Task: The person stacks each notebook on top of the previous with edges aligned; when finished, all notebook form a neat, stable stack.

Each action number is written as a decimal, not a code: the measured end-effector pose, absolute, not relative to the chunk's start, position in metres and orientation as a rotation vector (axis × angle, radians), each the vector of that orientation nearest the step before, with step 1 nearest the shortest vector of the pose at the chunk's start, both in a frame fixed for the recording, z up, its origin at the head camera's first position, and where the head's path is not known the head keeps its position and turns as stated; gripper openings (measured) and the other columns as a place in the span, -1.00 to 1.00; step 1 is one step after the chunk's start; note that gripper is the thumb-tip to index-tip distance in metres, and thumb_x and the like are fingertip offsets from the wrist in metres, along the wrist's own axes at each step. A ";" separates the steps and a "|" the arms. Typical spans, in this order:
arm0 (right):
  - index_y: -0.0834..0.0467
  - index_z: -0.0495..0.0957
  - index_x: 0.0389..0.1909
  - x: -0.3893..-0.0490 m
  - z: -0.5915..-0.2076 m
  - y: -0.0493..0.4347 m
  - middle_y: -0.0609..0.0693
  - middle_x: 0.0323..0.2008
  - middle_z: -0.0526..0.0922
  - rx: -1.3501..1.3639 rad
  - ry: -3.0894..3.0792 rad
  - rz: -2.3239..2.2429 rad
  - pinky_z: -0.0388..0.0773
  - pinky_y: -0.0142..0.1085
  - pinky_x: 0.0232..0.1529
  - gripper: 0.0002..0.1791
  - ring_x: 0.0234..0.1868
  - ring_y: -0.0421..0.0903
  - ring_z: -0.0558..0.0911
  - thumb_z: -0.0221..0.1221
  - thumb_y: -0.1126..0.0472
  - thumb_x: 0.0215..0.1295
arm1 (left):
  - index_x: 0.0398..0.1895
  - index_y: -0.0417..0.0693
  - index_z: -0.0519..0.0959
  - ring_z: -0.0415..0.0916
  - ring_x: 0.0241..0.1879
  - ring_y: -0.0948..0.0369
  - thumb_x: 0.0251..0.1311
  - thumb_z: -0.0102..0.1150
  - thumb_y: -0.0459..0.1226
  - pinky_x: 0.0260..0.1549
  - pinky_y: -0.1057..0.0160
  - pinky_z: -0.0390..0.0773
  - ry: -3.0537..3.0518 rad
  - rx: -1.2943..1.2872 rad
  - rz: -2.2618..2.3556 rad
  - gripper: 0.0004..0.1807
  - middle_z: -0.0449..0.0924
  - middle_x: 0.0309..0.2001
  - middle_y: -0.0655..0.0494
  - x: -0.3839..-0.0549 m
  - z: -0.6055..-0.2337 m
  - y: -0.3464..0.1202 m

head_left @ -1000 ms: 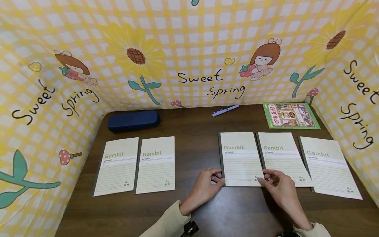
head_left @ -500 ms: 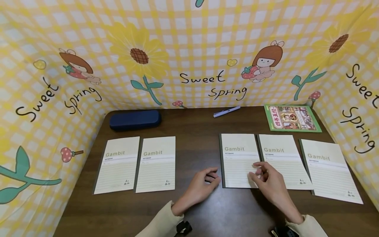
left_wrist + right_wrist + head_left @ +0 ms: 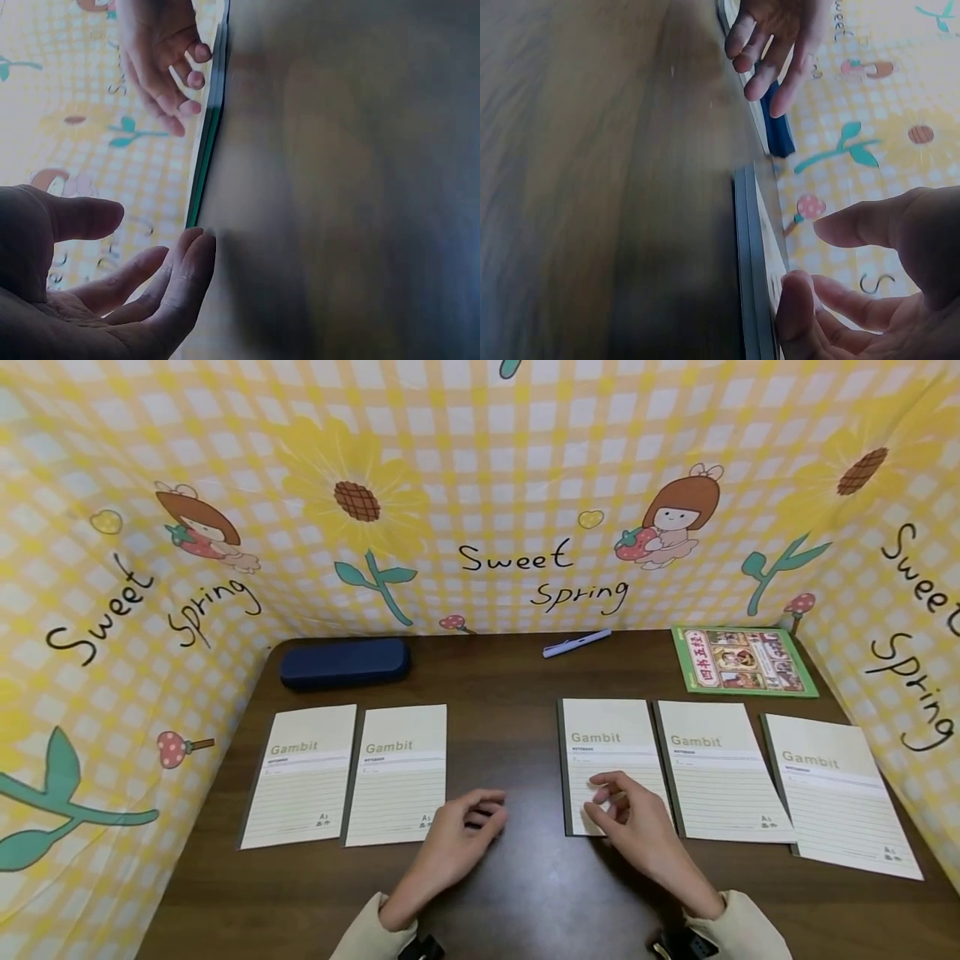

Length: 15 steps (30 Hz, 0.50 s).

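My left hand [image 3: 461, 835], fingers loosely bent, is empty beside the lower right corner of a cream Gambit notebook [image 3: 405, 760]. Another such notebook [image 3: 303, 768] lies to its left. My right hand [image 3: 633, 827] hovers over the lower part of a dark-spined Gambit notebook [image 3: 607, 727] and partly hides it. Its thumb and fingers are apart, with nothing between them. Two more Gambit notebooks [image 3: 712, 777], [image 3: 843, 793] lie to its right. In the right wrist view, layered dark spines [image 3: 751, 262] show close to my right fingers [image 3: 795, 307].
A navy case [image 3: 345, 662] lies at the back left of the dark wooden table [image 3: 502, 727]. Behind the notebooks are a lilac pen [image 3: 576, 644] and a green-bordered book [image 3: 745, 660]. A yellow checked cloth [image 3: 480, 468] encloses the back and sides.
My left hand has let go of the notebook's spine edge and moved left. The right hand has released its right edge and moved left over its cover. The notebooks keep their places.
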State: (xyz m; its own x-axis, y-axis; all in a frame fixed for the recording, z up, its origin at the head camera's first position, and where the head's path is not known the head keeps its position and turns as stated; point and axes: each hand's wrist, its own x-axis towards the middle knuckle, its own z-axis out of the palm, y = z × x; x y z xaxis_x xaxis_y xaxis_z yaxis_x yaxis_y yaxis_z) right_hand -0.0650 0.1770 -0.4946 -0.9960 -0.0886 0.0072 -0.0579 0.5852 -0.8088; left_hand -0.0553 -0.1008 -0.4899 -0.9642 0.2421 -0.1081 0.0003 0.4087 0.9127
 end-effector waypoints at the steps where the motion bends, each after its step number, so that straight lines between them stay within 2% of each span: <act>1: 0.14 0.64 0.03 -0.066 -0.495 0.173 -0.04 -0.32 0.68 -0.141 2.754 -1.421 0.57 -0.43 -0.41 -0.68 -0.49 -0.35 0.55 0.41 0.29 0.28 | 0.21 -0.19 0.64 0.77 -0.14 0.11 0.47 0.23 -0.19 -0.16 0.39 0.71 2.434 0.190 1.597 -0.64 0.76 -0.05 -0.07 -0.054 -0.488 -0.105; 15: 0.19 0.65 0.07 -0.071 -0.499 0.124 -0.01 -0.21 0.72 -0.305 2.546 -1.540 0.65 -0.39 -0.38 -0.69 -0.32 -0.29 0.68 0.36 0.35 0.33 | 0.10 -0.13 0.72 0.77 -0.18 0.19 0.44 0.28 -0.22 -0.20 0.44 0.71 2.681 -0.091 1.533 -0.73 0.78 -0.10 0.00 -0.043 -0.479 -0.164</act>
